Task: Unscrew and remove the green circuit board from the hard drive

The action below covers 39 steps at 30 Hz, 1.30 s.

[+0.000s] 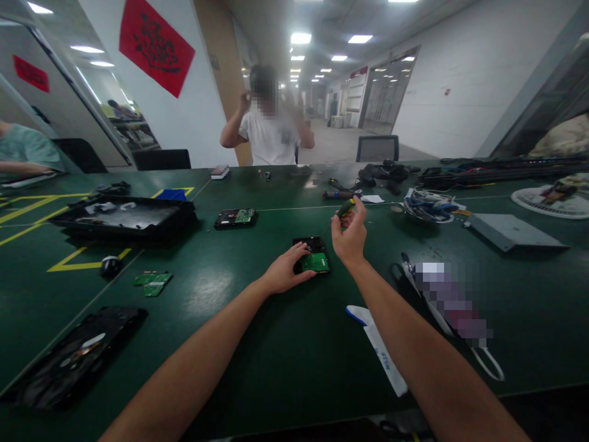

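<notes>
A hard drive (316, 263) with a green circuit board lies on the green table in front of me. My left hand (286, 269) grips it from the left, fingers across its far side and thumb along the near edge. In my right hand (350, 239), just right of the drive, is a screwdriver (346, 209) with a green and yellow handle. Its thin shaft slants down toward the drive; whether the tip touches a screw is too small to tell. A second hard drive (235, 218) rests farther back on the left, and a loose green circuit board (153, 283) lies nearer me.
At left are a black tray (124, 218) and a dark casing (78, 353). To the right are a grey metal box (514, 232), bundled wires (430, 205), a lanyard (453, 301) and a white-and-blue strip (381, 353). A person (271, 132) is across the table (276, 362).
</notes>
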Tool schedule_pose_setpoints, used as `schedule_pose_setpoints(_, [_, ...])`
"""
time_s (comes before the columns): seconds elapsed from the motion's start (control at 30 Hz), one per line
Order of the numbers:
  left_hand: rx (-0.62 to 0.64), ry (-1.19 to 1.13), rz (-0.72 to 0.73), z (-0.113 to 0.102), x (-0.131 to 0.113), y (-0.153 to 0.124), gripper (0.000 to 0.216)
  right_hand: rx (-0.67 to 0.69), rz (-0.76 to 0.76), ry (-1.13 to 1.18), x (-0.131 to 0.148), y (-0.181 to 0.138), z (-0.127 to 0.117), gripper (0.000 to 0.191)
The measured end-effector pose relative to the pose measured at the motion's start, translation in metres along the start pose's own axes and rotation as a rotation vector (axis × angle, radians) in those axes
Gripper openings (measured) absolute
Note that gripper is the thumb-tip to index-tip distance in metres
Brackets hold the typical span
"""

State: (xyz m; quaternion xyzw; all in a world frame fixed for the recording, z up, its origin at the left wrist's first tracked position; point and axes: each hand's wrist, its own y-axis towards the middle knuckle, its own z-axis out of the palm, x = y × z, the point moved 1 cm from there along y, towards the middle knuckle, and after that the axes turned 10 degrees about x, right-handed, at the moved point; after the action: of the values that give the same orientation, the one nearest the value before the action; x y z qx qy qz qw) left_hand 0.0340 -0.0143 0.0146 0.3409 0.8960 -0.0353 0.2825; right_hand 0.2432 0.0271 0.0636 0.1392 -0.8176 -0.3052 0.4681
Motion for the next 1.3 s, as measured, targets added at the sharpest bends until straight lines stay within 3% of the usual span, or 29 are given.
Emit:
schedule_pose_setpoints(0.1, [-0.006, -0.01, -0.001, -0.001, -0.002, -0.001, 0.065, -0.026, 0.009, 0.016, 0.008, -0.007, 0.007, 0.074])
schedule_pose_setpoints(0.23, [-0.008, -0.027, -0.013, -0.001, -0.001, 0.0, 0.063, 0.05, -0.019, 0.009, 0.007, -0.02, 0.015, 0.071])
schedule_pose_setpoints(0.53, [-0.023, -0.042, -0.002, 0.0, 0.0, 0.001, 0.064, 0.167, -0.023, 0.19, 0.004, -0.032, 0.008, 0.068])
schedule_pose_setpoints(1.3, [-0.022, -0.039, 0.013, -0.001, 0.001, 0.0, 0.066, 0.277, -0.048, 0.135, 0.005, -0.037, 0.01, 0.067])
